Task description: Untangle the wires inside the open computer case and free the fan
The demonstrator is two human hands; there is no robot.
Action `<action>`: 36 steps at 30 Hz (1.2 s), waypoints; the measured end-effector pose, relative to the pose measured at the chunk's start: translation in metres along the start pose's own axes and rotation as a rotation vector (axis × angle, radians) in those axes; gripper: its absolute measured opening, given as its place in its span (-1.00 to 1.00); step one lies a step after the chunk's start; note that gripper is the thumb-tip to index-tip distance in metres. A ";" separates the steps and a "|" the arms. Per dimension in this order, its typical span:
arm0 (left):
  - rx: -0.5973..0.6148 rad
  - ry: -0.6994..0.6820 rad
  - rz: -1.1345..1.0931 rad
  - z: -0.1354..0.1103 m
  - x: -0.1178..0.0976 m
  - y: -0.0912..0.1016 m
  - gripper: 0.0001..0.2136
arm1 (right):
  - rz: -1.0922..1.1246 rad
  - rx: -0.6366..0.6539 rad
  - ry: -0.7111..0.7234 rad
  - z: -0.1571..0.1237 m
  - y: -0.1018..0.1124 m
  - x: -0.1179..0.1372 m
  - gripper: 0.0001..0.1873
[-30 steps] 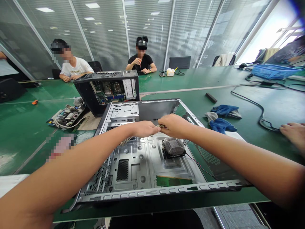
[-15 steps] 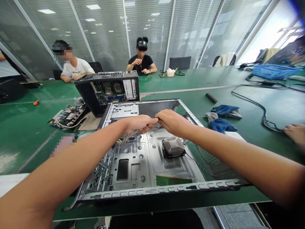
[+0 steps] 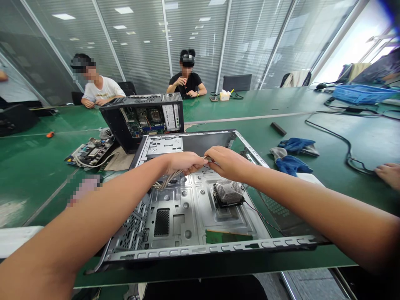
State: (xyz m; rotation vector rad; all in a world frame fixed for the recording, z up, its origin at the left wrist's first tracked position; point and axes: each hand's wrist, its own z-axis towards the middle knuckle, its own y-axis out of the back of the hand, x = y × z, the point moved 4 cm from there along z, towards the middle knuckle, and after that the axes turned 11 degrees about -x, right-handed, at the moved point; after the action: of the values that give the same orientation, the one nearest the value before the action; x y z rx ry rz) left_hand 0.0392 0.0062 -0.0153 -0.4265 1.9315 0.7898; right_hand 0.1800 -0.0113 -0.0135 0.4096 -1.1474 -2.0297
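An open computer case (image 3: 193, 210) lies on its side in front of me. Above its far half, my left hand (image 3: 187, 161) is closed around a bundle of pale cables (image 3: 167, 180) that trails down into the case. Close against it, my right hand (image 3: 225, 160) pinches the same cables where they come out of the left fist; the fingertips are partly hidden. Below the right forearm, a heatsink (image 3: 229, 191) with a thin dark wire sits on the case floor. A green memory module (image 3: 228, 236) lies along the near edge.
A second computer case (image 3: 142, 118) stands upright behind, with a motherboard (image 3: 93, 152) at its left. Blue gloves (image 3: 292, 156), a dark bar (image 3: 278, 128), black cables (image 3: 346, 143) and a blue basket (image 3: 362, 94) lie to the right. Two people sit across the table; another person's hand (image 3: 389, 173) rests at right.
Pale cable now shows between my two hands, where the fingers were pressed together before. The right hand has shifted slightly, and the whole view has moved a little.
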 end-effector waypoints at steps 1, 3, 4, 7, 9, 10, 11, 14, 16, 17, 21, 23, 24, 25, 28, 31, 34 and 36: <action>-0.003 0.012 0.002 0.000 0.000 0.000 -0.64 | -0.004 0.003 0.000 0.000 -0.001 0.000 -0.79; -0.012 0.034 0.005 0.001 0.001 -0.001 -0.66 | -0.017 0.006 -0.010 0.001 -0.001 -0.001 -0.79; -0.015 0.043 0.002 0.001 0.001 -0.001 -0.67 | -0.027 0.005 -0.015 0.001 0.000 -0.002 -0.79; -0.019 0.051 -0.037 0.001 0.000 -0.003 -0.67 | -0.081 -0.025 -0.024 0.003 0.004 -0.002 -0.82; -0.016 0.060 -0.092 0.001 -0.002 -0.003 -0.68 | -0.114 -0.071 -0.025 0.004 0.008 -0.002 -0.82; -0.018 0.067 -0.121 0.000 -0.002 -0.004 -0.68 | -0.123 -0.100 -0.023 0.004 0.010 -0.002 -0.81; -0.021 0.076 -0.146 0.000 -0.003 -0.004 -0.68 | -0.127 -0.130 -0.021 0.004 0.012 -0.002 -0.81; -0.030 0.094 -0.195 -0.001 -0.004 -0.003 -0.67 | -0.138 -0.178 0.002 0.004 0.013 -0.002 -0.79; -0.028 0.089 -0.218 0.000 -0.003 -0.003 -0.66 | -0.182 -0.168 0.017 0.005 0.011 -0.001 -0.78; -0.025 0.085 -0.228 0.000 -0.003 -0.003 -0.66 | -0.214 -0.156 0.021 0.005 0.009 0.000 -0.77; -0.013 0.083 -0.256 0.000 -0.001 -0.002 -0.66 | -0.303 -0.124 0.003 0.004 0.006 0.001 -0.76; -0.018 0.082 -0.256 0.000 0.000 -0.001 -0.67 | -0.307 -0.122 -0.006 0.003 0.006 0.002 -0.77; -0.022 0.079 -0.252 0.000 0.000 0.000 -0.68 | -0.307 -0.119 -0.009 0.002 0.006 0.002 -0.78; -0.027 0.075 -0.247 0.000 -0.001 0.000 -0.68 | -0.306 -0.113 -0.012 0.002 0.006 0.002 -0.78; -0.024 0.083 -0.236 -0.001 -0.001 -0.001 -0.68 | -0.309 -0.089 -0.022 0.001 0.006 0.002 -0.77; -0.016 0.092 -0.228 -0.001 -0.002 -0.002 -0.68 | -0.312 -0.084 -0.029 0.001 0.007 0.003 -0.74; -0.026 0.082 -0.219 -0.002 -0.003 -0.001 -0.67 | -0.296 -0.099 -0.041 0.002 0.008 0.003 -0.73; -0.034 0.082 -0.207 -0.002 -0.003 -0.001 -0.67 | -0.293 -0.110 -0.049 0.002 0.009 0.003 -0.74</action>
State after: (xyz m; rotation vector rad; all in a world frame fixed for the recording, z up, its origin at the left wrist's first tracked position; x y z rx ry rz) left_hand 0.0402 0.0040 -0.0122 -0.6771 1.9145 0.6796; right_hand 0.1808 -0.0145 -0.0048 0.4992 -1.0472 -2.3566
